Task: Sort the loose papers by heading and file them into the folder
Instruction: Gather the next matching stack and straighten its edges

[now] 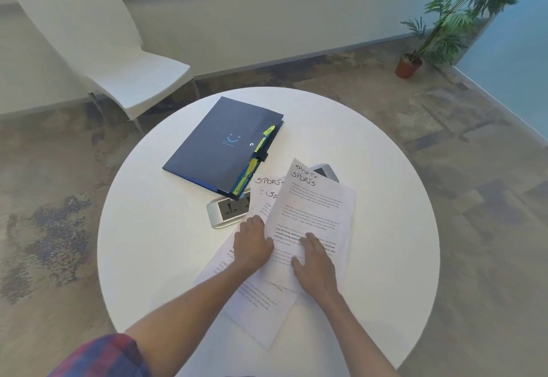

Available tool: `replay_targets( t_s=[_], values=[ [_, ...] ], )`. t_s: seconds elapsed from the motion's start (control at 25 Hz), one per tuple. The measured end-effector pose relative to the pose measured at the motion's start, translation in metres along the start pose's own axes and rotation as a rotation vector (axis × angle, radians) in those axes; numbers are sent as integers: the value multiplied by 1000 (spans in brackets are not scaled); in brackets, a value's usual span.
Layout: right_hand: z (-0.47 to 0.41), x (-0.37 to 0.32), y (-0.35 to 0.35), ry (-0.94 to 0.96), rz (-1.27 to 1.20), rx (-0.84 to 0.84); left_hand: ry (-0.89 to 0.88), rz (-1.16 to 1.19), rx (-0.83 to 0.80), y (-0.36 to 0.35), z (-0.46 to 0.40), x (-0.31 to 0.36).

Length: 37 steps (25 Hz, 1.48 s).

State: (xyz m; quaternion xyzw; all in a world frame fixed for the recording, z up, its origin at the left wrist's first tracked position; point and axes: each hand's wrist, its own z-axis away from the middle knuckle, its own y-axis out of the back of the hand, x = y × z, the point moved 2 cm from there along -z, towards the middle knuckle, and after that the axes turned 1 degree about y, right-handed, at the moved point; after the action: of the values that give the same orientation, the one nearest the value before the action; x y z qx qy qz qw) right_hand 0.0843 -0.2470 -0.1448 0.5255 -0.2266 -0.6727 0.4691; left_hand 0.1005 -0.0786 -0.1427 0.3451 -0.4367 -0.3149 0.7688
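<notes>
Our left hand and right hand lie flat, fingers relaxed, pressing the loose papers near the round table's near edge, gripping nothing. We seem to be gathering sheets headed "SPORTS"; next, squaring them into 1 stack needs a lifting grip. The sheets' headings point to the far edge. Beyond, the closed folder lies lengthwise toward the far-right edge.
</notes>
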Motion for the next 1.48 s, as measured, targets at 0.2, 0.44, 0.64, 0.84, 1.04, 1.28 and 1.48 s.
replay_targets(
  t_s=[0.2, 0.44, 0.64, 0.84, 1.04, 1.28, 1.48],
  values=[
    [-1, 5, 8, -7, -143, 32, 208, 476, -89, 1, 2, -1],
    [13, 18, 27, -61, -160, 140, 185, 413, -107, 4, 0, -14],
    [19, 36, 27, -122, -119, 77, -40, 20, -53, 20, 11, -3],
    [20, 39, 37, -161, -160, 181, -158, -147, 55, 33, 23, -1],
    [15, 43, 34, -273, -187, 165, 99, 408, -7, 27, 22, -25],
    [19, 48, 24, -434, -74, 247, 255, 860, -263, 31, 40, -31],
    [19, 59, 28, -568, -193, 261, 169, 748, -350, 28, 47, -32]
  ],
)
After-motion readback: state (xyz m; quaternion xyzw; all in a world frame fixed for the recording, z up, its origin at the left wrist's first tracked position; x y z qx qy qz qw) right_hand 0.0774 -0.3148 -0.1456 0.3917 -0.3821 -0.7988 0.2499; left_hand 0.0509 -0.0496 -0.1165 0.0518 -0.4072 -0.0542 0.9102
